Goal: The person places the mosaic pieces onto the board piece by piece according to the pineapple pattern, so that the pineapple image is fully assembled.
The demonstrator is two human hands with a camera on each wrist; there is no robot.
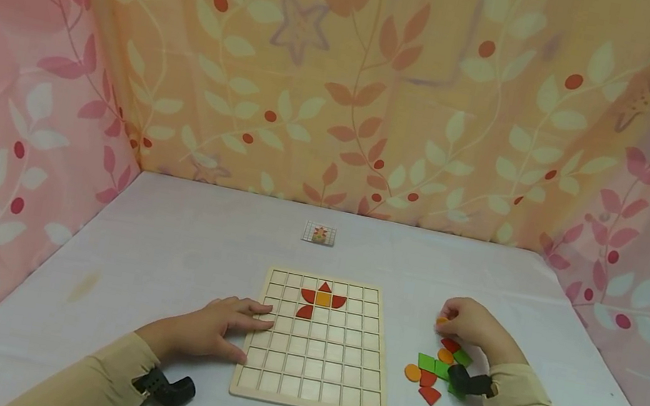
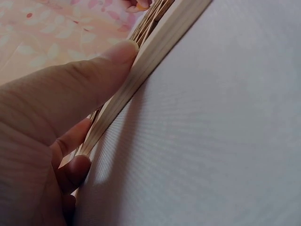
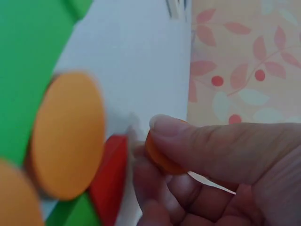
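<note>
A pale wooden grid board (image 1: 268,396) lies on the white table. Near its top sit a red triangle (image 1: 324,287), an orange square (image 1: 323,299) and three red quarter-circle pieces (image 1: 304,311). My left hand (image 1: 205,328) rests at the board's left edge, fingers spread, thumb touching the rim in the left wrist view. To the right of the board, my right hand (image 1: 473,325) pinches a small orange disc (image 3: 164,157) between thumb and fingers. Just below that hand lies a loose pile with green pieces (image 1: 426,362), red pieces (image 1: 429,396) and orange discs (image 1: 412,372).
Behind the board lies a small picture card (image 1: 319,234) showing a coloured pattern on a grid. Patterned cloth (image 1: 345,90) hangs at the back and both sides of the table (image 1: 195,238). Each wrist carries a black camera mount (image 1: 171,390).
</note>
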